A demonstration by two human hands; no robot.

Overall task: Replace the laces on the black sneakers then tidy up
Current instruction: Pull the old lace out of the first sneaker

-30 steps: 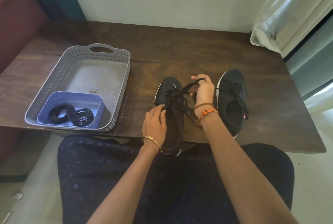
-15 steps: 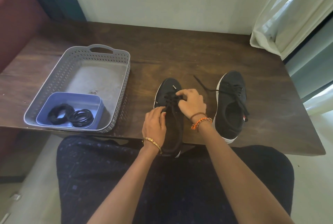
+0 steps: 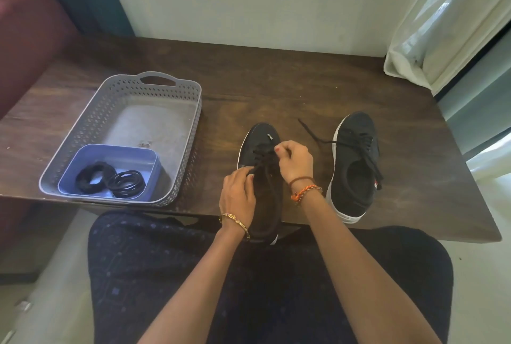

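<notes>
Head view
Left hand: the left hand (image 3: pixel 238 191) rests on the near side of the left sneaker, fingers curled, fingertips pinching the lace at the lower eyelets. A gold bangle (image 3: pixel 236 222) circles its wrist.
Right hand: the right hand (image 3: pixel 295 160) sits just beyond and to the right of the left hand, over the same shoe's lacing. Its fingers are curled tight and pinch the lace near the upper eyelets; the exact strand under the fingers is hidden. Thread bands (image 3: pixel 305 190), brown and orange, sit at its wrist.
Left sneaker: the left sneaker (image 3: pixel 261 177) lies directly under both hands, toe pointing away from the person, heel hanging past the table's near edge. Its black lace (image 3: pixel 260 157) crosses between the two hands.
Right sneaker: the right sneaker (image 3: pixel 354 164) stands just to the right of the right hand, apart from it, laced, white sole showing. One loose lace end (image 3: pixel 311 130) trails on the wood beyond the right hand.
Table: the dark wooden table (image 3: pixel 276 86) carries both shoes.
Basket: a grey perforated basket (image 3: pixel 190 94) stands well to the left of the left hand.
Blue tub: a blue tub (image 3: pixel 132 151) sits in the basket's near corner, holding coiled black laces (image 3: pixel 110 180).
Curtain: a pale curtain (image 3: pixel 448 20) hangs far beyond the right hand, at the table's right far corner.
</notes>
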